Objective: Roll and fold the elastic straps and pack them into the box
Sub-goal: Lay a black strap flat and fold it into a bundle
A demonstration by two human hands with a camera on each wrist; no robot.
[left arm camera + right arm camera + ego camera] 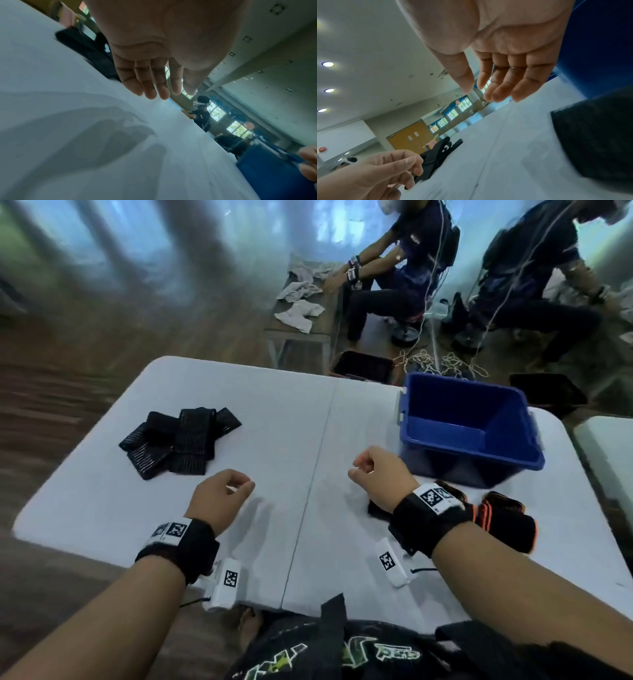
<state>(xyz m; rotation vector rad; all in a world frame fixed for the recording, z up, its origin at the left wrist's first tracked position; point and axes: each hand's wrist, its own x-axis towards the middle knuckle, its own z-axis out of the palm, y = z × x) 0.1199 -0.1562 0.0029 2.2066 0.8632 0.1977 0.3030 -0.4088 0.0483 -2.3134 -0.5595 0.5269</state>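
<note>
Right now both hands hang over the white folding table [281, 412] with nothing in them: the left hand [219, 498] and the right hand [380, 474] each have fingers loosely curled, thumb near the forefinger, gripping nothing. The black elastic straps [180, 440] lie in a loose overlapping pile on the far left of the table, well apart from the blue plastic box [469, 429] at the far right, which looks empty. A second heap of black straps with orange edging [503, 518] sits under the right wrist, just beside the box. These straps look light, soft and floppy, with a ribbed weave that should not slip. Pinching one by a short end and drawing it clear of the pile seems best, since the overlapping neighbours may drag along.
</note>
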